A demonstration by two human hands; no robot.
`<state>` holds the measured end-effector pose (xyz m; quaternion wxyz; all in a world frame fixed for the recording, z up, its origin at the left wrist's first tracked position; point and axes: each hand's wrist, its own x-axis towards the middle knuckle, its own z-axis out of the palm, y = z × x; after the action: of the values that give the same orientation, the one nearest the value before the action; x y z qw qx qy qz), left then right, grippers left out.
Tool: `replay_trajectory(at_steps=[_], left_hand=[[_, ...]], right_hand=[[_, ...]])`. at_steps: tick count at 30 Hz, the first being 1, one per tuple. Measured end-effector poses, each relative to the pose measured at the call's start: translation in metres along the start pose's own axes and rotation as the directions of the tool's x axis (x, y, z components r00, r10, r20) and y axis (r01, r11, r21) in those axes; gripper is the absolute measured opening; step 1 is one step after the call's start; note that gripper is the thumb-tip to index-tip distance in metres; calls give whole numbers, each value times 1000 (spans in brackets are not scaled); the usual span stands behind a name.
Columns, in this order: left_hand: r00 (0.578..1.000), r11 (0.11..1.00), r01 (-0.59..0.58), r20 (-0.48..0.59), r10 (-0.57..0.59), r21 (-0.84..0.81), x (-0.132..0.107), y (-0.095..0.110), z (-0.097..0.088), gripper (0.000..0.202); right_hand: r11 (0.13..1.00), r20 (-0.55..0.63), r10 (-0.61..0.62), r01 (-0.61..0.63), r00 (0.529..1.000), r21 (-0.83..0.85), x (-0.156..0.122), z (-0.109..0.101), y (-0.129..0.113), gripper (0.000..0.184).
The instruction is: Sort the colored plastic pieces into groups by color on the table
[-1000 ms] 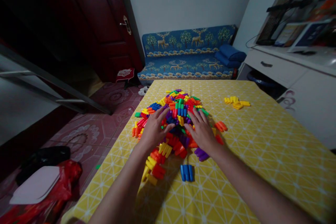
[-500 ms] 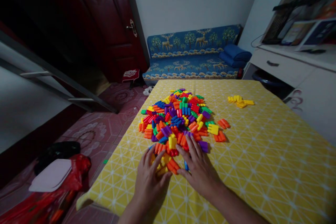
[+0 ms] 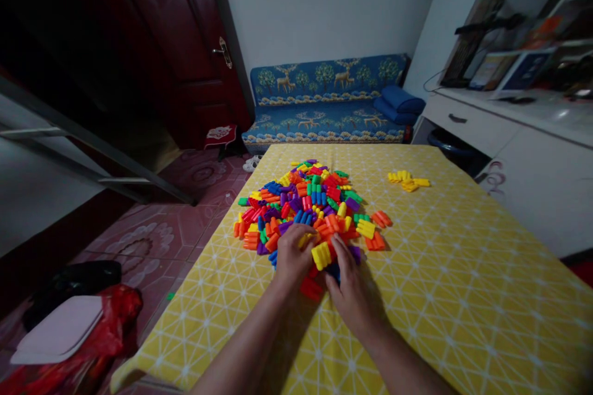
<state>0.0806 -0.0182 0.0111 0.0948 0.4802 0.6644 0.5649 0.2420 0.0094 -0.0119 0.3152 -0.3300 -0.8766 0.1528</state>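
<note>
A heap of colourful plastic building blocks lies on the table, in red, orange, yellow, green, blue and purple. At its near edge my left hand curls its fingers over a yellow building block, which they partly hide. My right hand rests at the heap's near right side, thumb and fingers apart. Between the two hands sits another yellow block, close to the right fingertips. Beneath it, a red block and some dark blue ones show in part.
A small group of yellow blocks lies apart at the far right of the yellow patterned tablecloth. Behind the table stands a blue sofa. A white cabinet is at right. Bags and a pale lid lie on the floor at left.
My left hand has moved forward and right, onto the heap, its fingers now curled. My right hand stays near the same blocks. The orange and yellow blocks between my hands have shifted. The view has turned slightly right.
</note>
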Motion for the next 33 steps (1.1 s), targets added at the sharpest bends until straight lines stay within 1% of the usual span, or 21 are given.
replay_trajectory(at_steps=[1, 2, 3, 4, 5, 6, 7, 8, 12, 14, 16, 17, 18, 20, 23, 25, 27, 29, 31, 33], left_hand=[[992, 989, 94, -71, -102, -111, 6, 2, 5, 10], [967, 949, 190, -120, -226, -251, 10, 3, 9, 13], [928, 879, 271, -136, -347, -391, 12, 4, 12, 21], [891, 798, 327, -115, -439, -507, 13, 5, 14, 29], [862, 716, 365, -74, -501, -595, 12, 5, 15, 37], [843, 648, 387, -32, -537, -656, 9, 4, 15, 43], [834, 600, 398, 1, -552, -694, 7, 4, 15, 47], [833, 571, 397, 20, -553, -719, 4, 3, 15, 49], [847, 492, 339, 32, -531, -802, -2, 4, 12, 45], [860, 472, 304, 25, -510, -828, -2, 6, 9, 43], [878, 498, 287, 16, -479, -818, -2, 9, 6, 40], [888, 527, 285, 12, -461, -801, -2, 10, 5, 39], [899, 568, 283, 9, -437, -773, -3, 11, 4, 37], [927, 675, 267, -10, -376, -688, -4, 9, 3, 33], [967, 867, 176, -82, -241, -466, -6, 2, 3, 24], [987, 959, 77, -115, -112, -274, -7, -2, 3, 22], [995, 995, -44, -98, 36, -87, -7, -3, 3, 28], [989, 988, -139, -35, 141, 60, -8, -3, 2, 41], [983, 970, -181, 38, 177, 160, -8, -2, 0, 51], [981, 962, -188, 82, 175, 199, -8, -1, -1, 53]], right_hand=[[1000, -36, 7, -7, 999, 14, 0, 2, 1, 73], [999, -70, 13, -11, 997, 35, -1, 4, 2, 73], [998, -97, 18, -13, 995, 56, -1, 5, 3, 71], [997, -124, 21, -12, 992, 74, 0, 6, 3, 69], [996, -144, 23, -11, 989, 86, 0, 7, 3, 66], [996, -153, 23, -9, 988, 91, 0, 7, 3, 64], [995, -162, 24, -8, 986, 97, 1, 6, 3, 61], [994, -169, 23, -5, 985, 106, 2, 6, 2, 59], [988, -165, 22, 4, 986, 156, 3, 6, 3, 51], [987, -150, 24, 1, 988, 160, 4, 9, 5, 49], [989, -136, 25, -5, 990, 146, 7, 13, 8, 49], [990, -134, 28, -9, 991, 142, 10, 15, 9, 49], [991, -135, 33, -15, 990, 136, 14, 17, 9, 50], [994, -129, 43, -29, 991, 107, 23, 19, 8, 52], [999, -66, 43, -42, 997, 9, 35, 19, 3, 56], [999, -42, 35, -37, 998, -32, 40, 19, 2, 56], [999, -72, 21, -23, 997, -32, 40, 20, 2, 50], [1000, -133, 6, -8, 991, -13, 38, 22, 5, 40], [1000, -195, 1, 4, 981, 25, 35, 24, 9, 32], [996, -242, 5, 16, 970, 86, 32, 25, 11, 27]])
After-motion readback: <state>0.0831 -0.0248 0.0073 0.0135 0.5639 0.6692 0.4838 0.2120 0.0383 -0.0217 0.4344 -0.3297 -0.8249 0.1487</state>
